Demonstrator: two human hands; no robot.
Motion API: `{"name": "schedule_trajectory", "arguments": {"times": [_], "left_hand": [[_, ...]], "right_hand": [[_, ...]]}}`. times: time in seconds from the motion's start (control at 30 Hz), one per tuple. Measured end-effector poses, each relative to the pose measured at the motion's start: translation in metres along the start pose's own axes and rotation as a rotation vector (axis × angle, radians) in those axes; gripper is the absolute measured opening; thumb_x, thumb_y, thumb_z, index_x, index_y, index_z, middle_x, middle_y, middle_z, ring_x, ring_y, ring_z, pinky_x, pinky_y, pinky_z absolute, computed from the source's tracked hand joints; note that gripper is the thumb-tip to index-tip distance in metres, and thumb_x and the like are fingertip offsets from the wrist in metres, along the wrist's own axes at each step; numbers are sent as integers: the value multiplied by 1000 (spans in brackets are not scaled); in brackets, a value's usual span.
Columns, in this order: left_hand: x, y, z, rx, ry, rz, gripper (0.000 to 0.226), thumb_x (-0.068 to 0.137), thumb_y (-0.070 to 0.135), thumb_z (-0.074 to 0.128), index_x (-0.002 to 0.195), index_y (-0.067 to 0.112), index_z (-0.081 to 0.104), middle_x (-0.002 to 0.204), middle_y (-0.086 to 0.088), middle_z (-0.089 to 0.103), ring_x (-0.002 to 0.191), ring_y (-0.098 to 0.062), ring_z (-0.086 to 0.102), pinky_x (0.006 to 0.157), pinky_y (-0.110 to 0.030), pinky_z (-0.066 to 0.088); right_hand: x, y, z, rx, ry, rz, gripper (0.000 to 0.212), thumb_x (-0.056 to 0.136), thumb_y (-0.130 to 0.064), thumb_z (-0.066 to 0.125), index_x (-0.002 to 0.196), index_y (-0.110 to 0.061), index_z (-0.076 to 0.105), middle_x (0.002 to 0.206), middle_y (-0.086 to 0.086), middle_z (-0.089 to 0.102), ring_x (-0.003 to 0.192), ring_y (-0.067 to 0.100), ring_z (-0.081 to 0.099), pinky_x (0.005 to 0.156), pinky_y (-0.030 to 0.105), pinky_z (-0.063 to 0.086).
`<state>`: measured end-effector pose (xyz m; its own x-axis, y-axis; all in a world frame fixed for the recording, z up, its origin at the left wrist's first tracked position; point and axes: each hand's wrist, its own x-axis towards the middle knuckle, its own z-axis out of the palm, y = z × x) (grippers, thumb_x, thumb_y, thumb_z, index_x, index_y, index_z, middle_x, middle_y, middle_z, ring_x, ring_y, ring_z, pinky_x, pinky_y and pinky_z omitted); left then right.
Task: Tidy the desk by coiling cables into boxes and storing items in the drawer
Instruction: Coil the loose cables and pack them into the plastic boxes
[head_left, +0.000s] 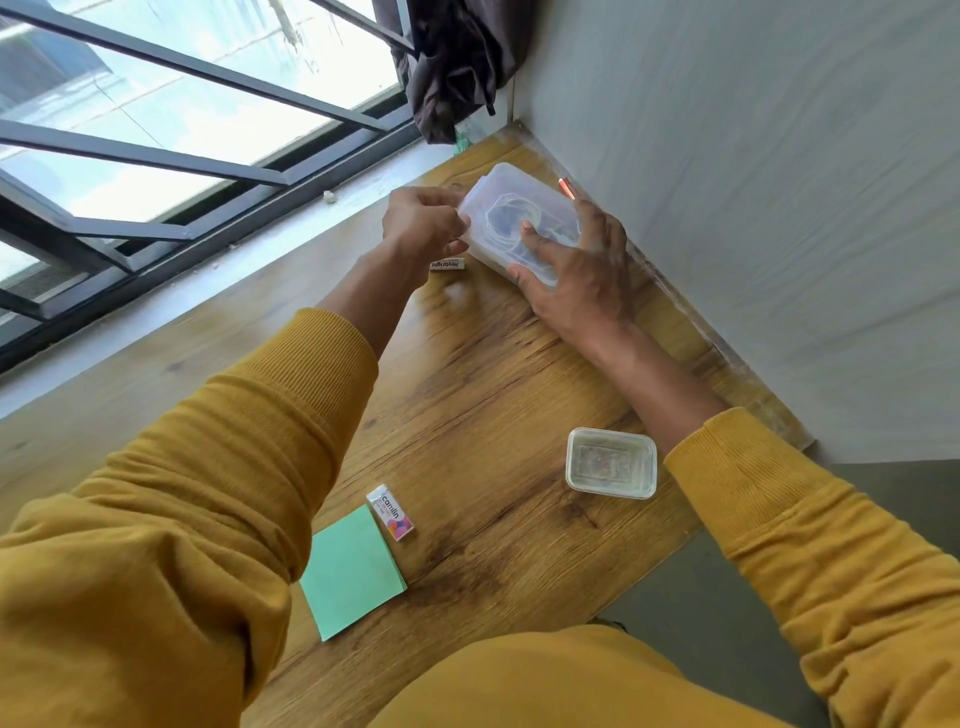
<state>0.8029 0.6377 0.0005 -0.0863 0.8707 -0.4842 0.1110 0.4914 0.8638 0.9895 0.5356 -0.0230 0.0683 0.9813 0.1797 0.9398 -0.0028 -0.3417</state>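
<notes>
Cable (524, 221) blurred inside clear lidded box (511, 208), coiled. Left hand (423, 223) pinching box's edge; right hand (576, 270) pressing lid, fingers spread straight.

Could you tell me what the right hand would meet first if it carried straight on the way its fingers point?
The right hand already presses the clear plastic box; beyond that, probably the wall, though depth is unclear.

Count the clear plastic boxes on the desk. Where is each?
2: one box at the far end, held by both hands; one nearer, by the right sleeve.
</notes>
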Motion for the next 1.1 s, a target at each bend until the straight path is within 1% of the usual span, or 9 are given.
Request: {"name": "schedule_trajectory", "arguments": {"times": [0.17, 0.23, 0.3, 0.4, 0.5, 0.57, 0.73, 0.9, 1.1], "left_hand": [[-7, -4, 4, 218, 79, 134, 27, 91, 2, 70, 110, 21, 73, 116, -5, 71, 105, -23, 72, 81, -34, 65], [-14, -13, 11, 567, 191, 388, 37, 95, 9, 68, 125, 29, 72, 125, 5, 65, 115, -16, 60, 95, -26, 50], [-23, -21, 18, 978, 280, 721, 39, 98, 12, 65, 132, 29, 71, 135, 5, 62, 125, -23, 52, 95, -29, 38], [-32, -31, 30, 1189, 195, 956, 29, 101, 25, 59, 125, 20, 74, 128, -4, 69, 119, -30, 56, 93, -39, 46], [-38, -28, 35, 1207, 150, 965, 37, 104, 39, 45, 106, 16, 74, 112, -8, 73, 103, -28, 60, 93, -42, 50], [-40, -16, 34, 1210, 137, 909, 46, 101, 47, 45, 107, 15, 77, 111, -9, 74, 105, -29, 63, 96, -42, 51], [-49, 0, 35, 1323, 67, 864, 63, 87, 72, 53, 94, 13, 73, 101, -9, 67, 97, -28, 62, 89, -40, 53], [-51, 1, 34, 1364, 76, 860, 74, 88, 74, 60, 119, 10, 75, 123, -13, 69, 116, -31, 61, 97, -41, 53], [-55, 3, 36, 1409, 96, 835, 71, 90, 74, 61, 123, 12, 73, 125, -12, 67, 116, -30, 60, 96, -40, 54]], "right_hand": [[0, 2, -1, -22, -21, -8, 56, 93, -69, 55, 142, -44, 61, 167, 9, 29, 147, 35, 35, 116, 51, 43], [1, 1, -1, -17, -34, 10, 56, 92, -70, 54, 142, -46, 61, 167, 8, 30, 147, 35, 34, 116, 52, 43], [0, 0, -1, -10, -58, 33, 56, 92, -72, 52, 142, -49, 60, 166, 8, 30, 148, 34, 33, 116, 53, 43], [-3, -2, -4, 8, -57, 43, 55, 93, -71, 49, 143, -50, 59, 165, 10, 31, 149, 35, 32, 116, 54, 42], [-6, -3, -9, 61, -99, 55, 51, 97, -61, 47, 144, -47, 60, 168, 12, 27, 154, 36, 25, 123, 54, 33], [-4, -1, -11, 132, -129, 83, 47, 100, -50, 43, 144, -47, 61, 170, 9, 26, 155, 32, 22, 127, 50, 25], [0, 12, -13, 332, -102, 105, 50, 99, -25, 64, 149, -28, 59, 165, 6, 37, 152, 26, 32, 125, 48, 33], [-2, 20, -16, 676, -129, 277, 93, 88, -33, 84, 162, -22, 28, 157, 4, 39, 144, 20, 40, 117, 38, 43], [-3, 26, -9, 745, -174, 464, 95, 79, -52, 87, 155, -22, 38, 145, 1, 57, 129, 18, 60, 105, 42, 57]]}}
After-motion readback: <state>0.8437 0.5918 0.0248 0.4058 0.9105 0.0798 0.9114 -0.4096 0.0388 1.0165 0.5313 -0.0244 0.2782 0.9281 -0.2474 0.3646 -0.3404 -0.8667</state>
